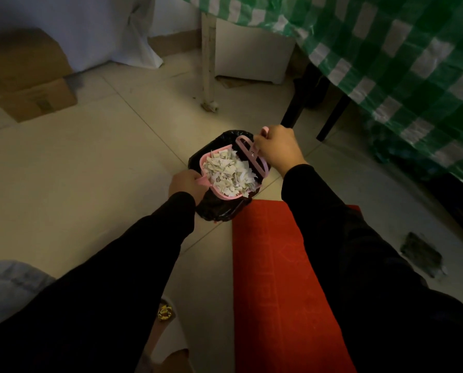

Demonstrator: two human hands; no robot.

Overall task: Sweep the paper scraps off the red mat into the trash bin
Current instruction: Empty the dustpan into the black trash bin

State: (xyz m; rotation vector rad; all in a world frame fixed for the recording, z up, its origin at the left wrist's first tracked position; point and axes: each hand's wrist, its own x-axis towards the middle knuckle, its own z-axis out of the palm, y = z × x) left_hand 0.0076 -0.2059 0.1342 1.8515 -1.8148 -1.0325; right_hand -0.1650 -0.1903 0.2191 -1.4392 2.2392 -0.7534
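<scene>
**Dustpan full of scraps held over the bin**

You had both arms stretched toward the centre of the frame, black sleeves running in from the lower corners. Your left hand [186, 185] was curled round the handle of the pink dustpan [219, 193], holding it above the trash bin [219, 211], which was lined with a black bag and stood on the tiled floor [90, 170]. The pan was heaped with white paper scraps [229, 172]. Your right hand [277, 150] gripped the handle of a small pink brush [251, 154], its fingers closed round it, and the brush head lay along the right-hand edge of the pan, touching the pile.

The red mat [273, 278] lay on the floor in the lower centre of the frame, its upper left corner just beside the bin; the part you could see between your arms carried no scraps.

At the upper right hung a green and white checked tablecloth [386, 63], with dark legs beneath it. A cardboard box [31, 84] sat at the upper left, and a white table leg [208, 63] stood at top centre
</scene>
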